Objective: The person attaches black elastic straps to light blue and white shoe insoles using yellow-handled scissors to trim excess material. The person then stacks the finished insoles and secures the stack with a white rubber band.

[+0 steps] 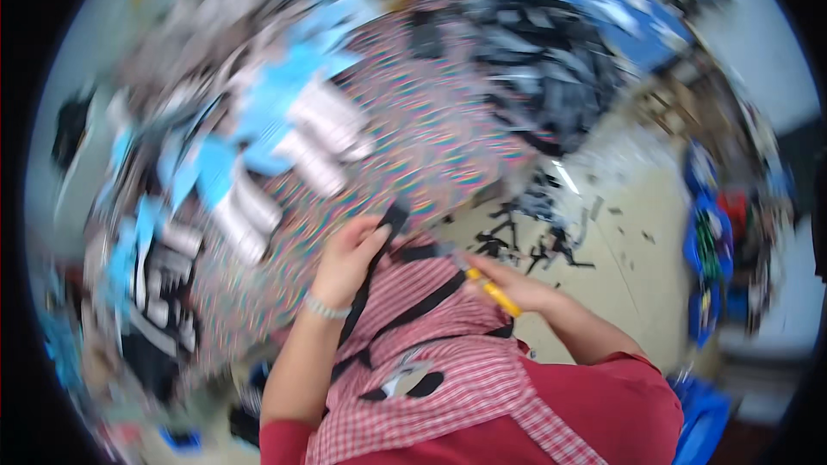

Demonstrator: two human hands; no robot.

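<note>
My left hand (349,258) is closed around a black fabric strip (394,220). One end stands up past the thumb, and the rest trails down beside the wrist. In my right hand (517,287) is a yellow-handled tool (493,293). Its thin metallic tip points left toward a short black piece by the lap, and blur hides whether it is a blade or snips. More black strip lies across the red checked apron (413,306).
A patterned table (413,138) spreads ahead, blurred by motion. White and blue gloves (314,168) are piled on its left, dark strips (551,77) at its far right. Black scraps (538,237) litter the floor at right. Blue bags (702,241) stand along the right side.
</note>
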